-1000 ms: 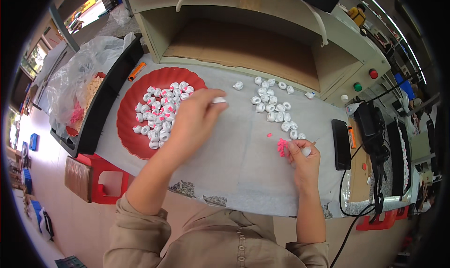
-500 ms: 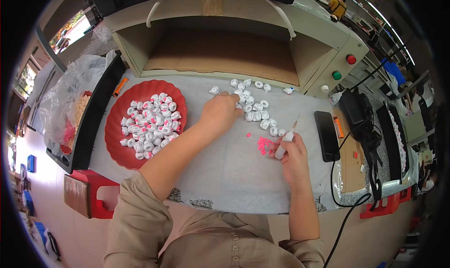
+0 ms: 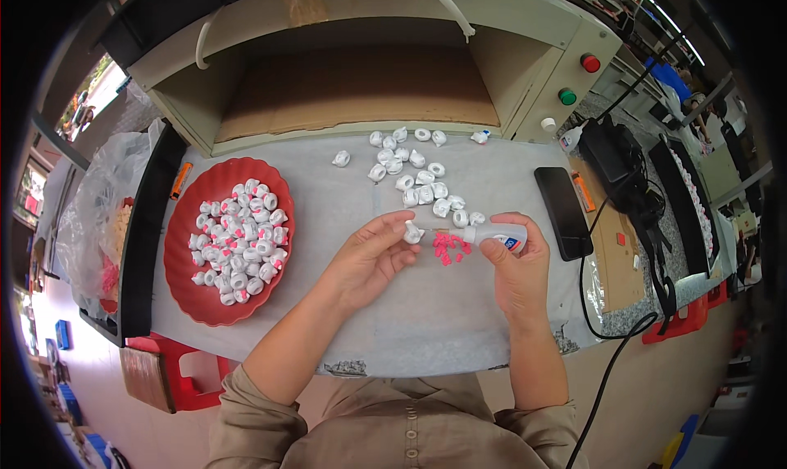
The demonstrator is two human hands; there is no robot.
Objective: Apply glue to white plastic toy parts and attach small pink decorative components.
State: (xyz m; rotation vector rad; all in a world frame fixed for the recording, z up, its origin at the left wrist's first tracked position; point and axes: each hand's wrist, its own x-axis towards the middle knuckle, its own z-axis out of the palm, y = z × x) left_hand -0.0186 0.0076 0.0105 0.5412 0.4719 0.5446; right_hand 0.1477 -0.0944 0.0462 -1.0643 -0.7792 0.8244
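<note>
Between the thumb and fingers of my left hand (image 3: 370, 260) is a small white ring-shaped piece (image 3: 413, 232). My right hand (image 3: 522, 276) grips a small white squeeze bottle (image 3: 498, 236) lying sideways, its thin needle tip pointing at the piece; whether they touch, I cannot tell. Below the tip is a small pile of bright pink bits (image 3: 447, 250). Beyond my hands, several similar white pieces (image 3: 425, 176) are scattered on the covered table. To the left, a red scalloped dish (image 3: 182, 284) holds a heap of white pieces, many with pink parts on them.
A pale box-like cabinet (image 3: 525, 84) with a red and a green button stands at the back. On the right are a black phone (image 3: 563, 213), an orange marker (image 3: 583, 192) and a black cable (image 3: 583, 301). A black tray (image 3: 147, 231) with plastic bags sits at the left.
My left hand has come back from the scattered pieces with one white piece. My right hand has tipped the bottle sideways, its needle toward that piece. The view has shifted slightly.
</note>
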